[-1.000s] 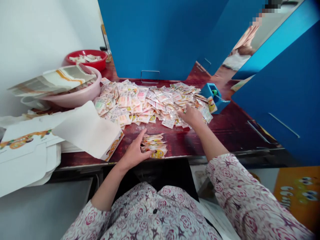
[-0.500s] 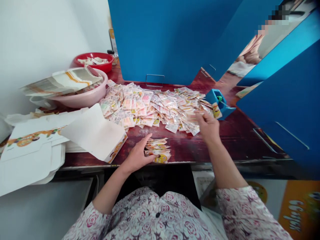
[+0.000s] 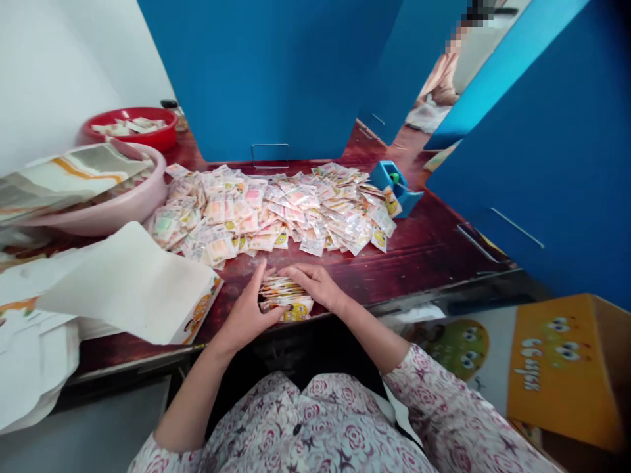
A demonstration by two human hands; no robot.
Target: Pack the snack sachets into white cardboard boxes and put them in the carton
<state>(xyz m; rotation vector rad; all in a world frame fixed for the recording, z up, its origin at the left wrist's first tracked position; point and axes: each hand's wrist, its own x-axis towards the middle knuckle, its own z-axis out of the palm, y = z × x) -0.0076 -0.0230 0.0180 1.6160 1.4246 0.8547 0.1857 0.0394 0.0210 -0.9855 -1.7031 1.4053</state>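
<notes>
A row of small printed sachets (image 3: 290, 309) stands packed together near the table's front edge, a yellow cartoon face on the nearest one. My left hand (image 3: 249, 312) curves round its left side, thumb in front and fingers at the back, gripping it. From the right, my right hand (image 3: 318, 287) reaches over the row's far right part, its fingers closed against the sachets; the fingertips are partly hidden. Beyond both hands lies a wide loose heap of similar sachets (image 3: 261, 210).
A blue tape dispenser (image 3: 407, 197) is right of the heap. An open white carton (image 3: 142, 289), flat cartons (image 3: 29, 374), a pink basin (image 3: 158, 190) and a red basin (image 3: 167, 135) are left. Blue partitions (image 3: 276, 79) stand behind; a person's arm (image 3: 438, 79) shows beyond.
My right hand has come from the heap's right end to the sachet row beside my left hand. The view has swung right, while my left hand stays round the row.
</notes>
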